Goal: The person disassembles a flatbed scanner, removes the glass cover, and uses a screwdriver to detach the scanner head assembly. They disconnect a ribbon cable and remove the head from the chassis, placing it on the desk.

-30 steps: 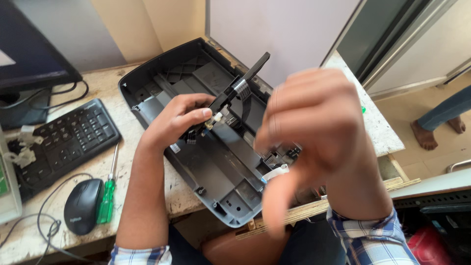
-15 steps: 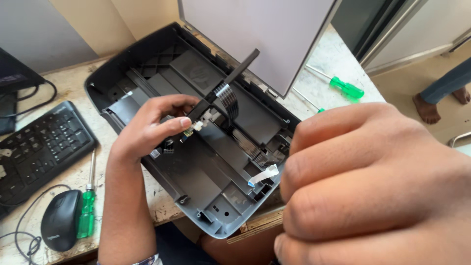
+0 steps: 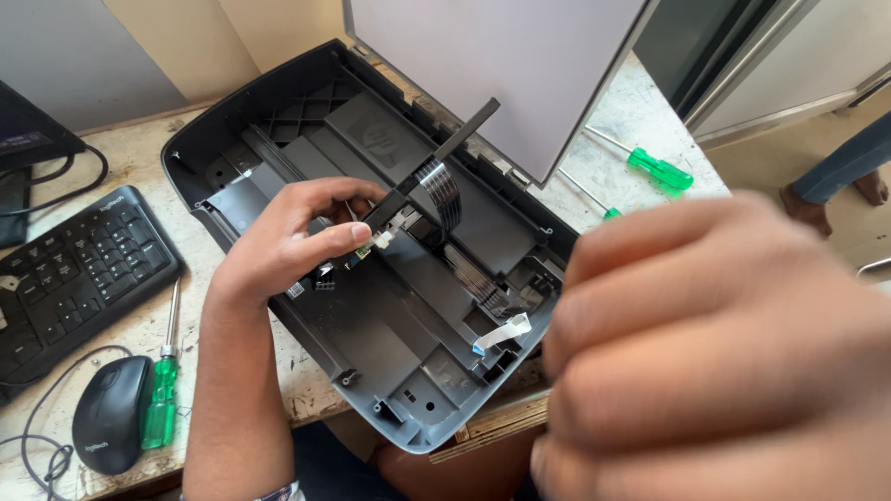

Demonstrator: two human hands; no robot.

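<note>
A dark grey plastic printer base (image 3: 399,371) lies opened on the worn table, with a flat grey lid panel (image 3: 501,74) standing behind it. My left hand (image 3: 288,241) grips a long black bar (image 3: 436,162) that rises at a slant from the middle of the base, with a ribbed flat cable (image 3: 444,190) draped over it. My right hand (image 3: 724,353) is a closed fist, very near the camera and blurred, covering the lower right of the view. I see nothing in it. A loose white ribbon cable (image 3: 501,334) sticks up near the base's right corner.
A black keyboard (image 3: 74,274) and black mouse (image 3: 111,413) lie at the left, with a green-handled screwdriver (image 3: 165,380) between mouse and base. Two more green screwdrivers (image 3: 650,167) lie at the right. Another person's leg and foot (image 3: 835,176) are on the floor at far right.
My right fist has come closer to the camera and dropped to the lower right. The view has shifted, uncovering the screwdrivers at right. My left hand keeps hold of the black bar.
</note>
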